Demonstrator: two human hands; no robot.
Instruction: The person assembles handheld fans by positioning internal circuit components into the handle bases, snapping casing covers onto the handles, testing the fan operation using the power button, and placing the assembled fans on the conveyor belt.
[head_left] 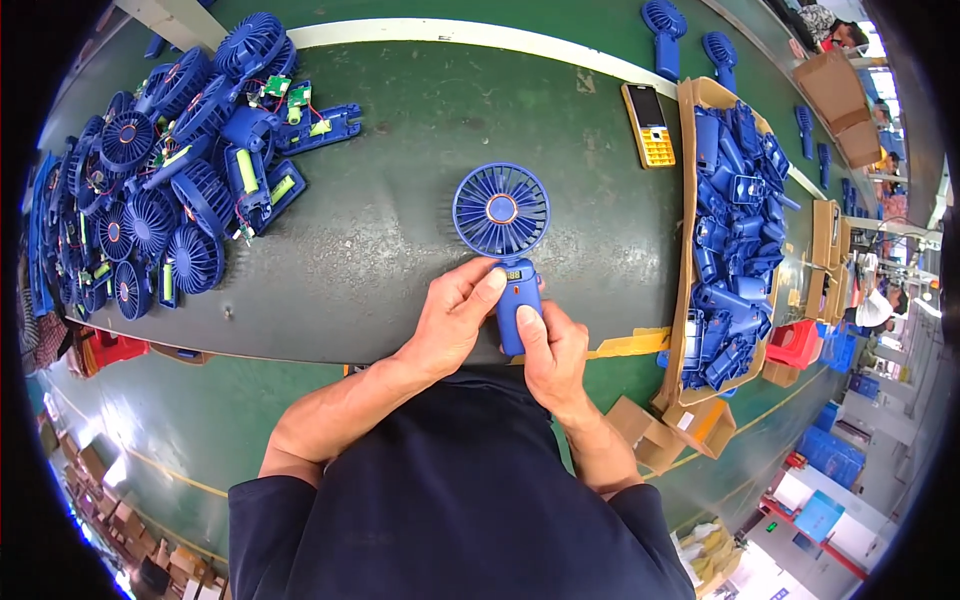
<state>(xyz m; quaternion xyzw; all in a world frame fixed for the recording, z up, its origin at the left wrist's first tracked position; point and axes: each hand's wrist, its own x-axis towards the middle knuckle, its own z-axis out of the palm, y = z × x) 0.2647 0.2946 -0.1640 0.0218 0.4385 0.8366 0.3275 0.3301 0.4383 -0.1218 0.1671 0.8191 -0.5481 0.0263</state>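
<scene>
A blue handheld fan (502,210) is held upright over the near edge of the workbench, its round grille pointing away from me. On its handle are a small dark display and an orange button. My left hand (450,315) grips the upper handle from the left, thumb beside the display. My right hand (552,350) wraps the lower handle from the right, its thumb lying across the front. Some of the fingers are hidden behind the handle.
Half-assembled blue fans (150,220) with green boards and cells are heaped at the left. A cardboard box (686,230) of blue plastic shells stands at the right, beside a yellow keypad phone (650,125). More finished fans (664,35) lie beyond a white rail (450,32).
</scene>
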